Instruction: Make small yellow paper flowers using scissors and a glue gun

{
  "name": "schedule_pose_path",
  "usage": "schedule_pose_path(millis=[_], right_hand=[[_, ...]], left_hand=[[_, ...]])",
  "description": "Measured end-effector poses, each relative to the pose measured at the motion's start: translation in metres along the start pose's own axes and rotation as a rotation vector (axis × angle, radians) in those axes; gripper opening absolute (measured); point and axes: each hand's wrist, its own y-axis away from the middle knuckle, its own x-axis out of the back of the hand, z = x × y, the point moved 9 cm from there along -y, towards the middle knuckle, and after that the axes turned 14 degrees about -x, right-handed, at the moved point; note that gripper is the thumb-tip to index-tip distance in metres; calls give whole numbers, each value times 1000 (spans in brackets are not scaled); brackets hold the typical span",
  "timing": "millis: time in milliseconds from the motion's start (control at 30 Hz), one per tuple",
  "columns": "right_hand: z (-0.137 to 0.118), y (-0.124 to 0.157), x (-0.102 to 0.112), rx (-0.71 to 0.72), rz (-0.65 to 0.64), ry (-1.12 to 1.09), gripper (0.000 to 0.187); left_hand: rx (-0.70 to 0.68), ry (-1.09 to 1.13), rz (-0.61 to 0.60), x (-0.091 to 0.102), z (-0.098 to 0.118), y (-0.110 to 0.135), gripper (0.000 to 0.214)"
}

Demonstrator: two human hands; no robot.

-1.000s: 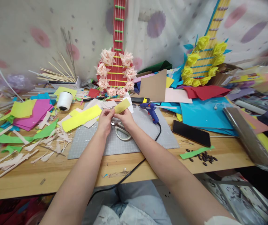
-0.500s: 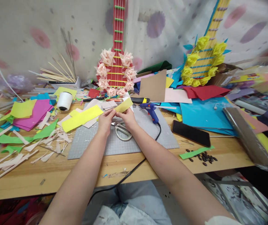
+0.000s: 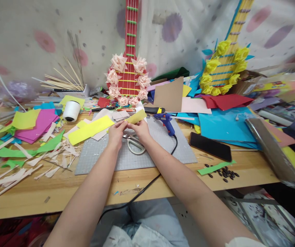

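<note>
Cable (image 3: 137,194) in black snakes across the near edge of the wooden table (image 3: 21,206), and just beyond it the grey cutting mat (image 3: 173,154) spreads out in the middle. Scissors (image 3: 136,147) lie on that mat, pale handles towards us, right below the hands. And now the fingers! Left hand (image 3: 115,133): thumb and forefinger pinched narrow at the near left end of a small yellow strip (image 3: 138,117). Right hand (image 3: 141,131): fingers curled close, thumb nearly meeting the left one, pinching that same strip, which juts up to the far right, clear of the mat. What sits between the touching fingertips is too small to tell. Left of the hands, a longer yellow sheet (image 3: 92,129) lies flat; to the right, the blue glue gun (image 3: 166,120) rests on the mat. Far behind stands the red paper guitar (image 3: 123,76), ringed with pink flowers.
</note>
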Motion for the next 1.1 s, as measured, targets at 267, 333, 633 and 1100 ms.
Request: schedule_pose_path(millis=[267, 333, 633, 1100], right_hand=[[-7, 4, 5, 21, 54, 30, 28], [-7, 4, 7, 29, 77, 19, 28], [-9, 5, 6, 47, 88, 41, 27], [-2, 4, -12, -31, -131, 56, 38]], left_hand=[[11, -21, 35, 3, 2, 1, 17], [3, -29, 30, 3, 2, 0, 17], [17, -31, 68, 6, -1, 0, 19], [131, 123, 88, 1, -1, 3, 10]])
